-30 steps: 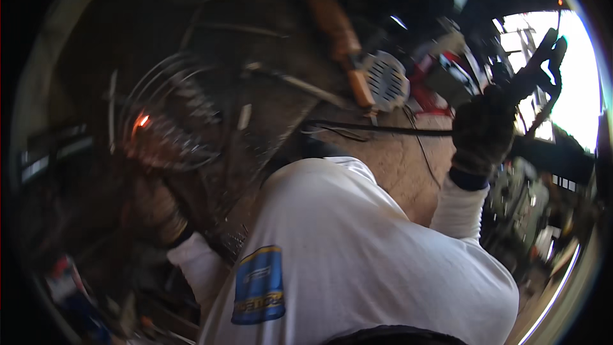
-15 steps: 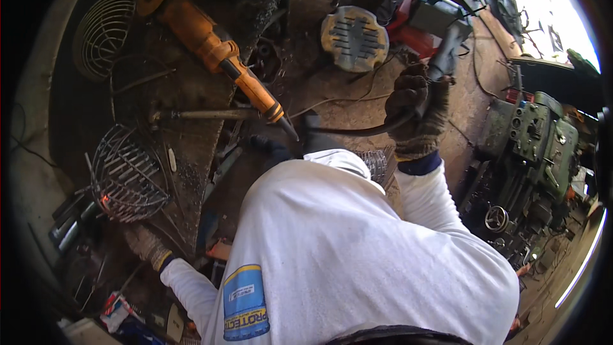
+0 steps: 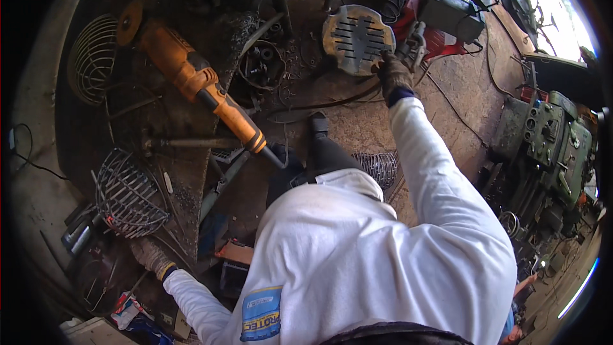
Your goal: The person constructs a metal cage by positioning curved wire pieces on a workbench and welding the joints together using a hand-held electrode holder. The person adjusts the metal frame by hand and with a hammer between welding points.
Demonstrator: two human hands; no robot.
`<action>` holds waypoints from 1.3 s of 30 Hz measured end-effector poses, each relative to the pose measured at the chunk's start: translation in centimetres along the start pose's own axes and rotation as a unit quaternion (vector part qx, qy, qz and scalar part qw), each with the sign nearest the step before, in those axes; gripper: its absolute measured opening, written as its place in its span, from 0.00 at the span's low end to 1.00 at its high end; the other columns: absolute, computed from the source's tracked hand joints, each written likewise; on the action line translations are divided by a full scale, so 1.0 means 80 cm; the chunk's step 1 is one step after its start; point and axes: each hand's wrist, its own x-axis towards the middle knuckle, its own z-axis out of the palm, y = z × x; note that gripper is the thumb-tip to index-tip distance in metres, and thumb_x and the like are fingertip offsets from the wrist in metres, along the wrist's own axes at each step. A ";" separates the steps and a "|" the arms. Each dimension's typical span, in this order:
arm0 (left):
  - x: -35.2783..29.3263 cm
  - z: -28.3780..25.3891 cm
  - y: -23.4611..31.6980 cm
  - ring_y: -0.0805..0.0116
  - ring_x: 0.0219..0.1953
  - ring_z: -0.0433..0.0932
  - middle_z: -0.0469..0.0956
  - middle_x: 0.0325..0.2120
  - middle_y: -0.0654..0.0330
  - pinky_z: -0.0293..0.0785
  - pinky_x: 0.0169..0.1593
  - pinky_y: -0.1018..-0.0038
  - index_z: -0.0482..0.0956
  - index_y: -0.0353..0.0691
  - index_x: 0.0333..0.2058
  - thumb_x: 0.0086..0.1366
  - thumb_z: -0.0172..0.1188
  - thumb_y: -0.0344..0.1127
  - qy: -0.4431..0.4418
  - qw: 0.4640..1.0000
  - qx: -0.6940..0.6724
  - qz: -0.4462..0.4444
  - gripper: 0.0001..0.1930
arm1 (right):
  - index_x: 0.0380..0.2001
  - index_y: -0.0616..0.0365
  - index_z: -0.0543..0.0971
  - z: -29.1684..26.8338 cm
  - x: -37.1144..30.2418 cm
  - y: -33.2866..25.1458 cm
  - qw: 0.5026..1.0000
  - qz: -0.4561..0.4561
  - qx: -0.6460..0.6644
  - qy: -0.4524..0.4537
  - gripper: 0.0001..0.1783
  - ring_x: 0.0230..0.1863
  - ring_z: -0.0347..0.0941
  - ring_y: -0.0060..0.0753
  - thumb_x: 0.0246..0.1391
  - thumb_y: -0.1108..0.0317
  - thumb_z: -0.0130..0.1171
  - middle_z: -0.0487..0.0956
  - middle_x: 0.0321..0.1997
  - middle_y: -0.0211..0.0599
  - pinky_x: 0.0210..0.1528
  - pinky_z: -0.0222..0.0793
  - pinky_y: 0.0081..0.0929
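My right hand, in a work glove, grips a grey welding electrode holder, its dark cable trailing off to the left. It is reached out beside the round slotted stool top. Down at the left, my gloved left hand is at the near rim of a basket of welded metal rods; shadow hides its fingertips, so I cannot make out whether they hold the rim. A small red glow shows low on the basket's left side.
An orange angle grinder lies across the dark workbench, near a hammer and a wire guard. A red and grey machine stands beyond my right hand. Green machinery fills the right side. Another wire basket is on the floor.
My right hand has moved farther away and slightly left, lowering the electrode holder toward the stool. The left hand stays by the rod basket, and my view has shifted slightly.
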 end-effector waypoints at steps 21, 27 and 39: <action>-0.060 -0.025 0.066 0.54 0.58 0.75 0.78 0.54 0.51 0.66 0.63 0.64 0.78 0.37 0.53 0.70 0.54 0.45 0.003 0.999 0.041 0.009 0.20 | 0.56 0.61 0.73 -0.003 0.184 0.142 0.867 -0.031 -0.468 -0.171 0.29 0.36 0.77 0.38 0.55 0.57 0.65 0.79 0.47 0.44 0.32 0.74 0.34; -0.063 -0.028 0.071 0.49 0.57 0.74 0.78 0.53 0.48 0.67 0.62 0.60 0.79 0.40 0.53 0.68 0.55 0.50 0.020 0.998 -0.046 0.027 0.23 | 0.55 0.60 0.73 -0.083 0.052 0.159 0.910 -0.020 -0.310 -0.275 0.22 0.23 0.69 0.27 0.57 0.71 0.64 0.77 0.32 0.37 0.23 0.66 0.27; -0.065 -0.020 0.051 0.49 0.50 0.78 0.80 0.48 0.51 0.73 0.55 0.57 0.81 0.45 0.48 0.67 0.54 0.51 0.050 0.991 0.014 0.121 0.19 | 0.63 0.68 0.67 0.126 -0.449 -0.113 0.705 -0.585 -0.157 -0.369 0.31 0.40 0.76 0.29 0.67 0.55 0.54 0.80 0.43 0.40 0.42 0.73 0.25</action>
